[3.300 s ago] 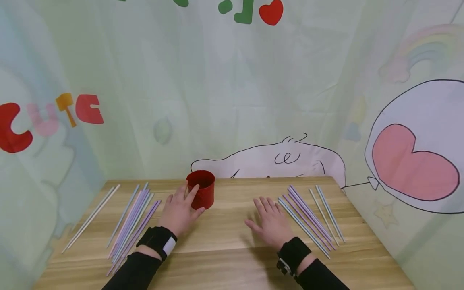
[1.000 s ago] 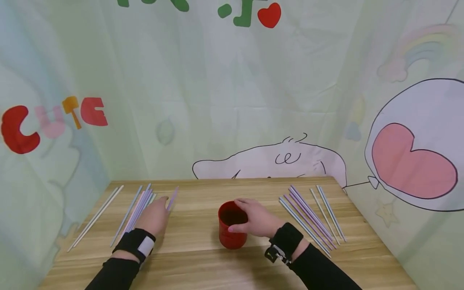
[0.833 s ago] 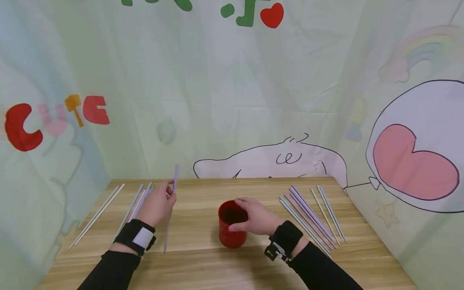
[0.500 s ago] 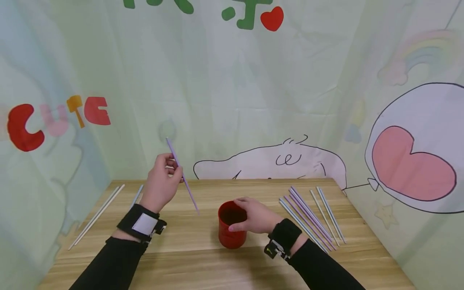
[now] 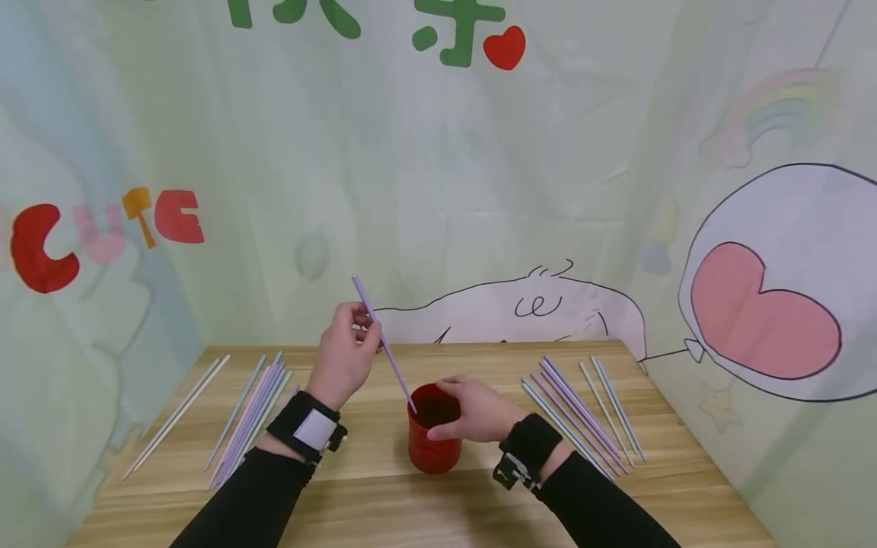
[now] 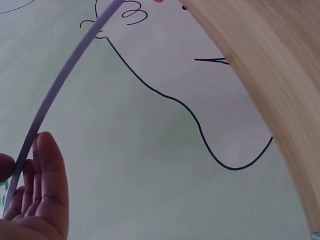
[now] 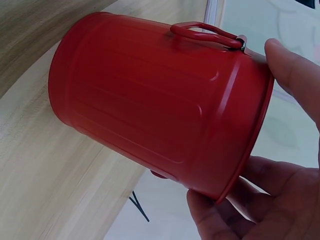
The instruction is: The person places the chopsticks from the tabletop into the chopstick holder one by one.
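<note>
My left hand (image 5: 346, 356) pinches a long purple straw (image 5: 392, 359) between thumb and fingers above the table. The straw slants down to the right, and its lower end is at the left side of the mouth of a small red metal bucket (image 5: 435, 450). In the left wrist view the straw (image 6: 62, 75) passes between thumb and fingertips. The bucket stands upright, and my right hand (image 5: 483, 411) grips its rim from the right. A small side handle (image 7: 205, 34) shows on the bucket in the right wrist view.
Several purple, pink and blue straws (image 5: 255, 418) lie left of my left arm, with white straws (image 5: 176, 417) farther left. More straws (image 5: 575, 403) lie to the right of my right hand. A printed curtain (image 5: 438, 167) hangs behind the wooden table (image 5: 384, 502).
My left hand has picked a purple straw from the left pile, raised it and carried it right to the bucket's mouth. Earlier, the bucket went from the back to the middle, where my right hand holds it.
</note>
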Demonstrator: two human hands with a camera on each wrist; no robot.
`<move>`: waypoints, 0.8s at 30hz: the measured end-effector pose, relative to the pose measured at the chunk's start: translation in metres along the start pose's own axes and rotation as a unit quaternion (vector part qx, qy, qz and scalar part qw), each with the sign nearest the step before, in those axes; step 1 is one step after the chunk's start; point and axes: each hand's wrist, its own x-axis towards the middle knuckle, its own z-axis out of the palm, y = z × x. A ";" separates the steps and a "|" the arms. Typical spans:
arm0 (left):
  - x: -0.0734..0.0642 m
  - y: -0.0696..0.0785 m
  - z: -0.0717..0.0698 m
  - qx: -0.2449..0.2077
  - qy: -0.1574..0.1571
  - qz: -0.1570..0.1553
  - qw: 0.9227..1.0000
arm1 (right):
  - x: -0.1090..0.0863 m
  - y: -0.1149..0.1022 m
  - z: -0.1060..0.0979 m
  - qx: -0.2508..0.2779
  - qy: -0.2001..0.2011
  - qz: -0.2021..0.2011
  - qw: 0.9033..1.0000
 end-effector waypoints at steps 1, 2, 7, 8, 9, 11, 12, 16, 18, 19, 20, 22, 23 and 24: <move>-0.001 -0.002 0.002 0.006 -0.001 -0.001 1.000 | 0.001 0.000 0.000 0.001 -0.001 0.000 1.000; -0.002 -0.004 0.005 0.014 -0.002 -0.002 1.000 | 0.001 0.000 0.000 0.002 -0.002 0.000 1.000; -0.008 -0.014 0.016 0.048 -0.011 -0.010 0.999 | 0.003 0.000 0.000 0.001 -0.004 -0.001 1.000; -0.010 -0.016 0.018 0.053 -0.014 -0.011 0.998 | 0.004 0.000 0.000 -0.001 -0.004 0.000 1.000; -0.011 -0.017 0.020 0.058 -0.017 -0.012 0.998 | 0.004 0.000 0.000 0.000 -0.003 0.000 1.000; -0.013 -0.021 0.023 0.066 -0.021 -0.012 0.998 | 0.004 0.000 -0.001 0.001 -0.003 0.000 1.000; -0.015 -0.022 0.025 0.068 -0.024 -0.014 0.997 | 0.005 0.000 -0.001 0.003 -0.003 0.000 1.000; -0.020 -0.028 0.032 0.074 -0.035 -0.024 0.996 | 0.004 0.000 -0.002 0.006 -0.002 -0.004 1.000; -0.022 -0.031 0.036 0.074 -0.042 -0.029 0.996 | 0.004 0.000 -0.002 0.004 -0.001 -0.006 1.000; -0.023 -0.032 0.038 0.074 -0.046 -0.030 0.996 | 0.003 0.001 -0.001 0.002 0.000 -0.006 1.000; -0.024 -0.034 0.040 0.073 -0.051 -0.030 0.996 | 0.004 0.001 -0.001 -0.001 0.001 -0.006 1.000; -0.025 -0.037 0.044 0.074 -0.060 -0.034 0.995 | 0.003 0.001 -0.001 -0.005 0.003 -0.006 1.000; -0.026 -0.039 0.045 0.076 -0.064 -0.035 0.994 | 0.003 0.001 -0.001 -0.004 0.004 -0.006 1.000; -0.027 -0.041 0.047 0.079 -0.067 -0.038 0.994 | 0.003 0.001 0.000 -0.003 0.004 -0.006 1.000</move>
